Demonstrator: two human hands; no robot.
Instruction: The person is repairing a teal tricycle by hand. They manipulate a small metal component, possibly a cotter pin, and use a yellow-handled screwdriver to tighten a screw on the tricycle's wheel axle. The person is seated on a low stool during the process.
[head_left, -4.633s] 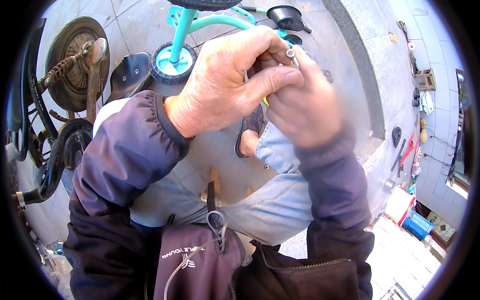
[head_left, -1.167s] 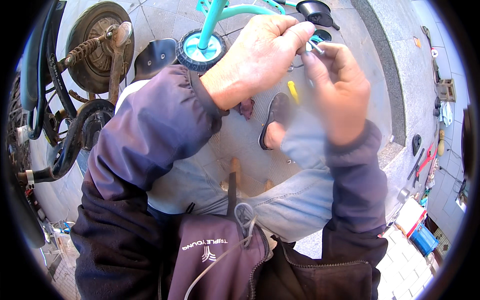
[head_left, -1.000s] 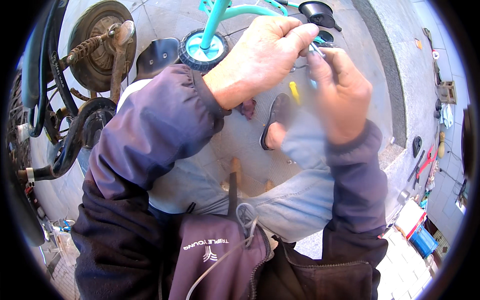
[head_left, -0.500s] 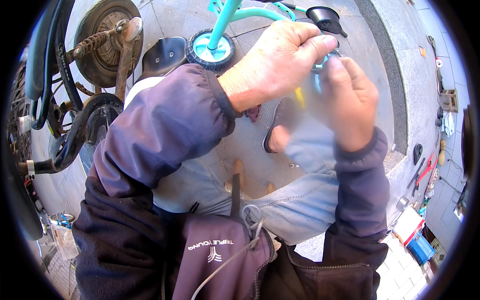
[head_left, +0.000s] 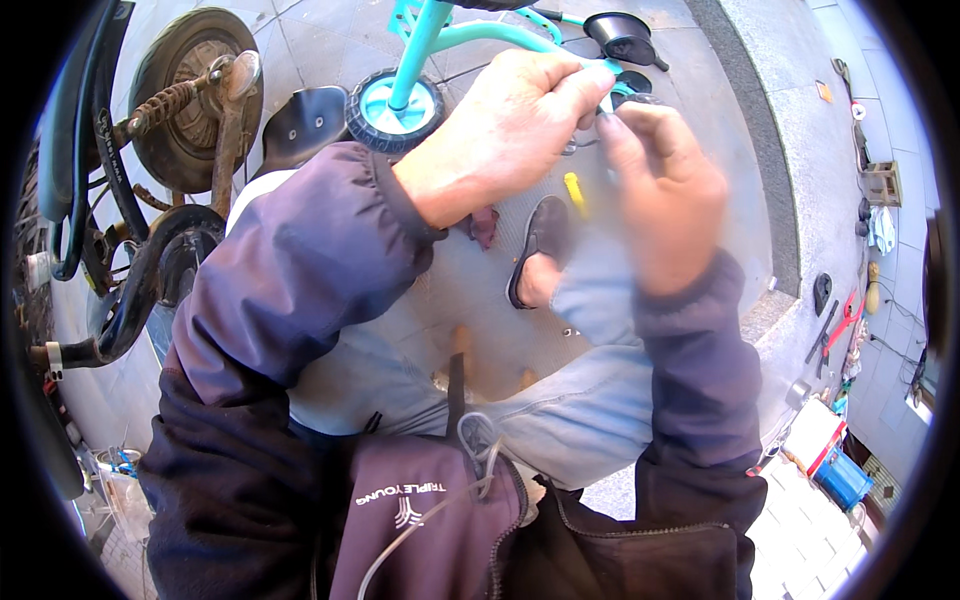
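Biggest over on the left is a dark vehicle with a black-tyred wheel [head_left: 195, 105] and a rusty coil spring [head_left: 157, 108]. At the far side, a turquoise frame [head_left: 480, 34] reaches in behind the hands, with a small wheel [head_left: 395, 110] under it. A black curved plate [head_left: 305, 122] lies left of that wheel, and a black bowl-shaped part [head_left: 620, 38] sits to the right, beyond the hands.

The left hand [head_left: 490, 135] comes in from the left and partly blocks the frame; its thumb and forefinger are pinched close. The right hand [head_left: 672, 190], blurred, meets it from the near right, thumb and forefinger nearly together on the same small piece [head_left: 606, 102].

A yellow handle-like piece [head_left: 575, 195] lies on the floor [head_left: 745, 210] just below their meeting point. Smallest is that pinched piece: a pale, shiny sliver shows, its long axis seemingly near to far. Fingertips hide its ends, so I can't tell which way it points.
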